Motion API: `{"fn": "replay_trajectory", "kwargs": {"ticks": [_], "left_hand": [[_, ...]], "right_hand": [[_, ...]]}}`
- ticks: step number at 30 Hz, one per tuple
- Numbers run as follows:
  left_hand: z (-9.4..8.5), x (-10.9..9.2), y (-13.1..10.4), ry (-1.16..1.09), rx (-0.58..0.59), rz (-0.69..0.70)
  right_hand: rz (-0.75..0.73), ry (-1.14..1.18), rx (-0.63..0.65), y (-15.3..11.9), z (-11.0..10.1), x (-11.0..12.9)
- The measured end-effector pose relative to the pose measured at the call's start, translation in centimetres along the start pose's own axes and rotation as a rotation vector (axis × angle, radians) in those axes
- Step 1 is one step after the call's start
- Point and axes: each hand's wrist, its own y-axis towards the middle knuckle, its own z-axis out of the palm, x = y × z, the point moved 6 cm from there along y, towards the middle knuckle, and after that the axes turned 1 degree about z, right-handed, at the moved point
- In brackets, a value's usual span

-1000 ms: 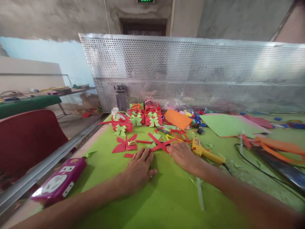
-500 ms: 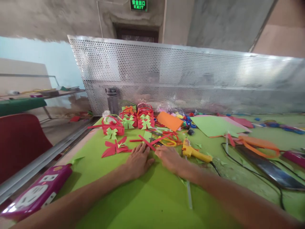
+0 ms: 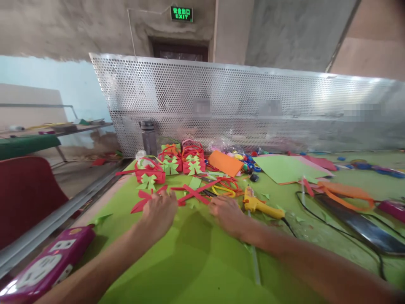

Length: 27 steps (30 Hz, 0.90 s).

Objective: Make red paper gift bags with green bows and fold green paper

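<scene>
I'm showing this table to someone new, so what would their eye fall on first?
Probably the small red bags with pale green bows, clustered toward the back of the bright green tabletop, before the perforated metal panel. Then the yellow glue gun, lying to the right of the right hand, and the crossed red strips at that hand's fingertips. High above the panel, the lit green exit sign stands out too.
</scene>
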Motion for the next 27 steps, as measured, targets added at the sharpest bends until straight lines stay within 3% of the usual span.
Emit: {"fn": "replay_trajectory", "kwargs": {"ticks": [3, 6, 15, 20, 27], "left_hand": [[0.2, 2.8, 1.2, 0.088, 0.115, -0.104], [1.2, 3.2, 1.6, 0.114, 0.197, -0.127], [3.1, -3.9, -0.1, -0.015, 0.079, 0.113], [2.9, -6.0, 0.2, -0.080, 0.045, 0.177], [2.4, -9.4, 1.6, -0.113, 0.007, 0.320]], "right_hand": [[0.056, 0.000, -0.020, 0.2, -0.2, -0.5], [0.072, -0.008, -0.014, 0.2, -0.2, -0.7], [0.050, -0.053, 0.029, -0.3, -1.5, -1.0], [0.013, -0.073, 0.054, -0.6, -2.1, -1.5], [0.090, -0.101, 0.110, -0.3, -2.5, -2.6]]}}
